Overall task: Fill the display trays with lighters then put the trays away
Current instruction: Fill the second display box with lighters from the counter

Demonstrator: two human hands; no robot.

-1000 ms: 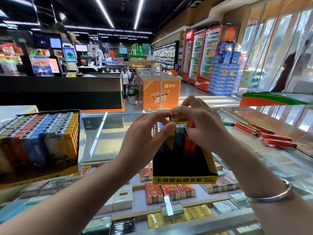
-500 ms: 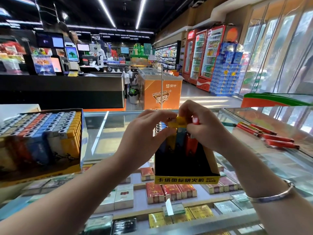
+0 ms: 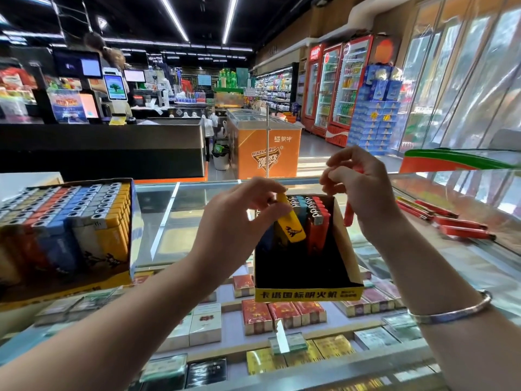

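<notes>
A black and yellow display tray (image 3: 307, 293) stands on the glass counter, part filled at its back with blue and red lighters (image 3: 317, 218). My left hand (image 3: 239, 221) pinches a yellow lighter (image 3: 290, 224), tilted, over the tray's back left. My right hand (image 3: 358, 187) is raised at the tray's right rim and grips a red lighter (image 3: 349, 214) that pokes out below the palm. A full tray of lighters (image 3: 67, 221) in yellow, white, blue and red rows sits at the left.
Several red lighters (image 3: 451, 224) lie loose on the glass counter (image 3: 180, 221) at the right. Cigarette packs (image 3: 282, 314) fill the case under the glass. Beyond are a checkout desk, an orange freezer and drink fridges.
My hands have parted. The right hand lifted away to the right with a red lighter. The left hand now tilts the yellow lighter over the tray, and the lighters behind it are uncovered.
</notes>
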